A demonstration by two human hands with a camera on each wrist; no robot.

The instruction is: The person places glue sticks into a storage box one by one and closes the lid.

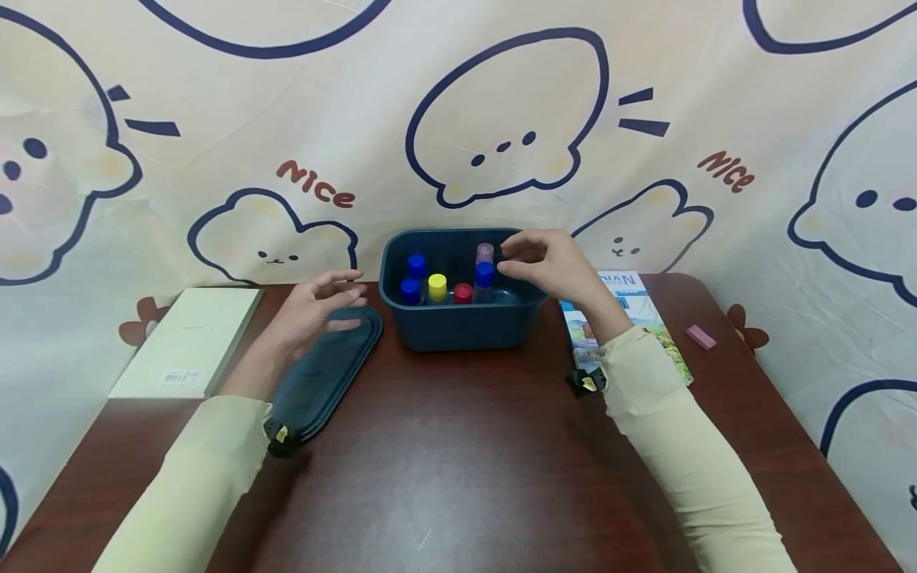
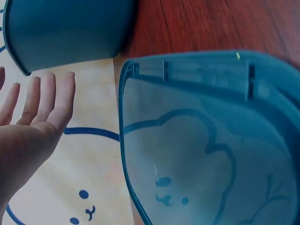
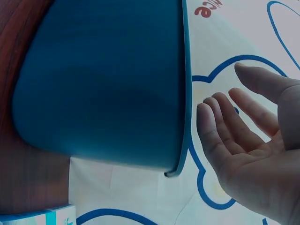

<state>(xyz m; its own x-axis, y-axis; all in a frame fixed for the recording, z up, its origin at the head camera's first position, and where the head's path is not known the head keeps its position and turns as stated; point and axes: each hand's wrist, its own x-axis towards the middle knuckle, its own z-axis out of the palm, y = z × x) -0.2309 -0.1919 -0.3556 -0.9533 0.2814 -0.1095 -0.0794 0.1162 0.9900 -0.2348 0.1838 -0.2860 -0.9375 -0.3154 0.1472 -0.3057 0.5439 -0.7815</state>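
A dark teal plastic bin (image 1: pixel 462 328) stands at the back middle of the table. Inside are several small clear bottles with coloured caps, among them a yellow cap (image 1: pixel 437 285), a red cap (image 1: pixel 462 294) and a blue cap (image 1: pixel 484 273). A pale purple-capped bottle (image 1: pixel 485 253) is behind the last one. My right hand (image 1: pixel 548 263) hovers at the bin's right rim, fingers loosely bent and holding nothing, as the right wrist view shows too. To the left of the bin, my left hand (image 1: pixel 315 310) is raised above the flat teal lid (image 1: pixel 333 370), its fingers relaxed and apart.
A pale boxlike book (image 1: pixel 189 342) lies at the left, with a barcode label. On the right, a colourful book (image 1: pixel 634 306) is partly under my right forearm, and a small pink block (image 1: pixel 700 337) lies beyond it. A printed cloth (image 1: pixel 401 159) hangs right behind the table.
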